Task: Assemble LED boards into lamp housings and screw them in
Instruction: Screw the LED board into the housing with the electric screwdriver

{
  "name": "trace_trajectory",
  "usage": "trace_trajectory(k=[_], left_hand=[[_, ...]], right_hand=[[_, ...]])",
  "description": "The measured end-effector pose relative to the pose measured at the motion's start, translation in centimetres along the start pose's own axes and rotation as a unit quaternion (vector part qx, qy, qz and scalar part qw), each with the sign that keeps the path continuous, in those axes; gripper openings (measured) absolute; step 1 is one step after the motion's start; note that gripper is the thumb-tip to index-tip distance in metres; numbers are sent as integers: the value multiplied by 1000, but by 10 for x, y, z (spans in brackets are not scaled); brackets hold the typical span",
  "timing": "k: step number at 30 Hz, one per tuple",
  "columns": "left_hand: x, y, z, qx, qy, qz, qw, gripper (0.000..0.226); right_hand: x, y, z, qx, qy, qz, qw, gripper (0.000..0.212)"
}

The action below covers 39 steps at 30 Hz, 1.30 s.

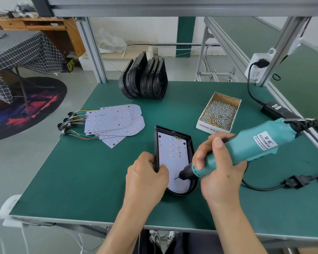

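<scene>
A black housing (174,160) is seen low in the centre of the frame on the green desk (81,180), with an LED board (173,153) already seated inside it. The housing's left wall is gripped by the left hand (147,178), the thumb pressed onto the board's edge. A teal screwdriver (237,149) is held in the right hand (218,165), fingers wrapped round its barrel, and its tip is set on a screw (175,178) near the rounded lower end of the board. This unit is therefore judged to be at the screwing stage; whether other screws are already driven into it cannot be told, since the board's holes are too small to read. To the left of centre a fanned pile of boards (116,121) with coloured wires (75,123) is left waiting, and at the upper centre a stack of empty housings (145,77) is stood on edge, so several units are judged still to be assembled. A box of screws (218,112) is placed at the right of centre, well filled. No finished lamps are seen set aside anywhere on the desk, so the task is judged to be at an early point, with most of the seating and screwing still ahead.
</scene>
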<state>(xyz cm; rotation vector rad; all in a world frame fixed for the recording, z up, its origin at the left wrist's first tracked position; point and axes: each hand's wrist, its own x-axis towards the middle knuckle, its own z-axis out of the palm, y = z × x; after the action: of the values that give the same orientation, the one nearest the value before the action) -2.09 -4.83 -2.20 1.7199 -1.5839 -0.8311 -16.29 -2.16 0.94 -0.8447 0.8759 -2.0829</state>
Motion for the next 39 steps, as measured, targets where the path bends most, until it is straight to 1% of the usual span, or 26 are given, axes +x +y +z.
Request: trace_trajectory(k=[1,4,6,8,10,12,14,16,18,20,22,24,26,27,29,31,32,34,36,39], left_hand=[[-1,0,0,-2,-2,0,1000,21],[-1,3,-1,-7,-7,-6,1000,21],[-2,5,-1,-5,-10,-3,1000,21],[-2,7,-1,0,-11,4,1000,23],[-2,6,0,7,-11,7,1000,21],[-2,4,-1,10,-11,0,1000,18],[-2,2,-2,2,-6,-11,1000,18],[-2,0,-3,-5,5,-17,1000,17],[-5,-1,-6,1,9,-16,1000,16],[-7,-2,-8,14,8,-9,1000,17],[-7,-3,-8,30,8,2,1000,20],[-7,-2,-8,40,6,5,999,24],[-6,1,-9,37,-3,-3,999,24],[-5,1,-9,33,-10,-8,999,23],[-2,3,-10,17,-29,-19,999,19],[0,3,-12,-2,-47,-30,998,14],[2,3,-12,-9,-53,-37,998,12],[4,1,-14,-34,-60,-58,996,10],[5,-3,-17,-94,-63,-89,990,6],[3,-8,-22,-213,-72,-124,966,4]], right_hand=[[1,-1,0,6,1,4,1000,8],[4,-5,-1,23,25,21,999,21],[6,-8,-1,27,39,24,999,26],[6,-10,-1,19,43,22,999,21],[6,-13,1,4,39,11,999,9],[8,-19,4,-3,37,-4,999,9],[13,-26,7,-4,56,-3,998,10],[22,-33,4,-12,104,32,994,14],[35,-37,-4,-36,143,88,985,19],[45,-39,-17,-80,145,153,974,16],[49,-37,-30,-156,113,215,957,11],[48,-33,-40,-255,68,255,930,10],[44,-29,-46,-353,15,266,897,13],[41,-27,-48,-409,-13,263,874,14],[36,-23,-48,-540,-63,240,804,20],[32,-17,-45,-645,-92,208,730,27],[31,-13,-44,-680,-95,192,701,30],[30,-5,-42,-725,-86,171,661,32],[28,0,-39,-752,-85,169,632,33],[24,5,-39,-787,-91,153,591,36]])
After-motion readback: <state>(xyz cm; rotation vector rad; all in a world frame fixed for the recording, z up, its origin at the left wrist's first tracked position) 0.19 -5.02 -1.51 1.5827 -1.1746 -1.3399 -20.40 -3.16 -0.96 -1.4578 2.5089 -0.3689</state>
